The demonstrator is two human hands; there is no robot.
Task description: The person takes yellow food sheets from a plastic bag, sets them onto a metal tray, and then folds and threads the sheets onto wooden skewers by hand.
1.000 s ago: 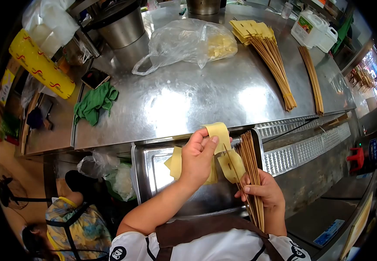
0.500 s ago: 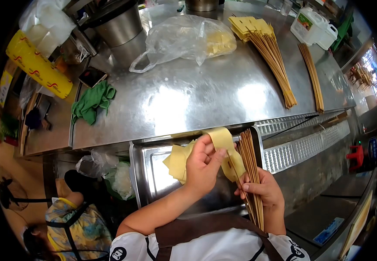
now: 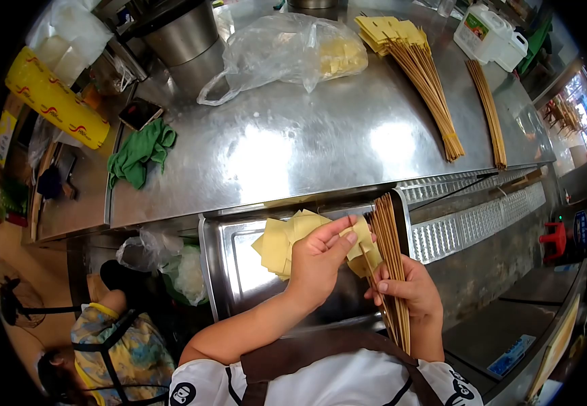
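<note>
My right hand [image 3: 412,291] is wrapped round a bundle of thin wooden sticks [image 3: 389,240], with one stick set apart on its left side. That stick carries a folded yellow sheet [image 3: 362,256]. My left hand [image 3: 319,260] pinches the upper part of this sheet between thumb and fingers, just left of the bundle. Behind my left hand, a loose pile of yellow sheets [image 3: 280,243] lies in the metal tray [image 3: 213,284]. The stick's tip is hidden by the sheet and fingers.
On the steel table [image 3: 192,169] are a plastic bag [image 3: 273,51] of yellow sheets, skewered sheets [image 3: 436,95], a stick bundle [image 3: 486,111], white jugs [image 3: 483,34], a green cloth [image 3: 141,152] and a phone [image 3: 140,114]. A person [image 3: 121,345] is at the lower left.
My left hand has drawn the strip's raised end down against the stick, so the sheet is now folded smaller. My right hand has kept its hold on the sticks. The view has shifted slightly.
</note>
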